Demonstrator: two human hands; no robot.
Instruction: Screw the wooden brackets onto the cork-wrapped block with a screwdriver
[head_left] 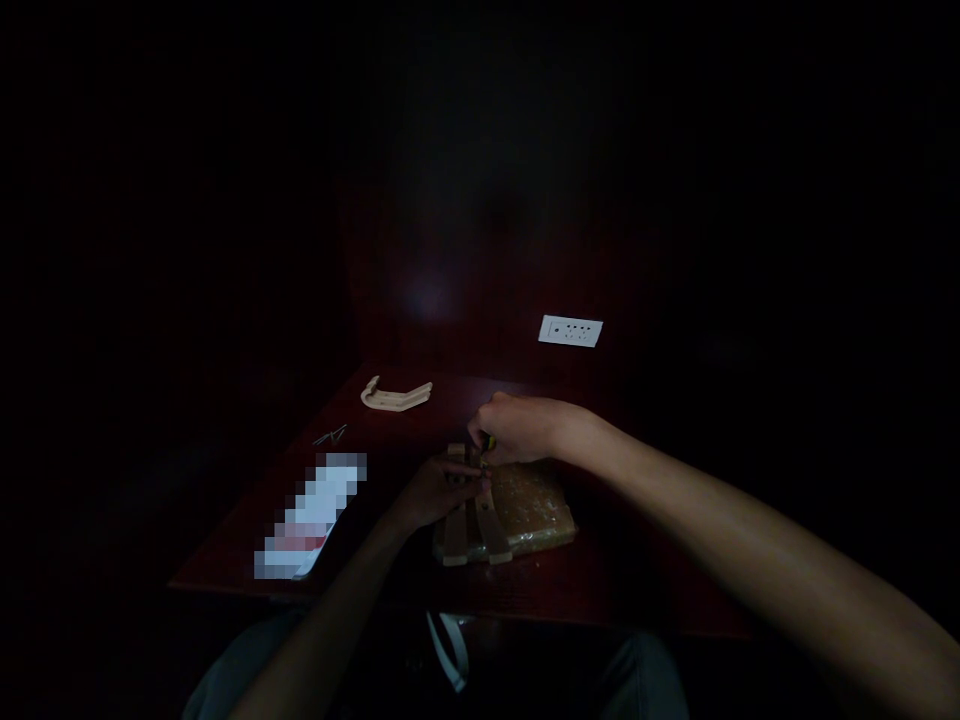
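Left hand (435, 493) clamps the wooden slat frame (454, 535), right hand (519, 430) closed round a small yellow-handled tool (490, 443); frame could skid on that bubble wrap (536, 505), dim light won't help.

Wooden slats (470, 530) on bubble wrap (534, 508), packet (311, 515) to their left (curved wooden piece (396, 394) behind)

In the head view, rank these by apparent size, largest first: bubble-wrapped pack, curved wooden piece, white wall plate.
1. Bubble-wrapped pack, though it sits nearest the camera.
2. Curved wooden piece and white wall plate: these look about alike, and their differing distances make ranking them unsure.
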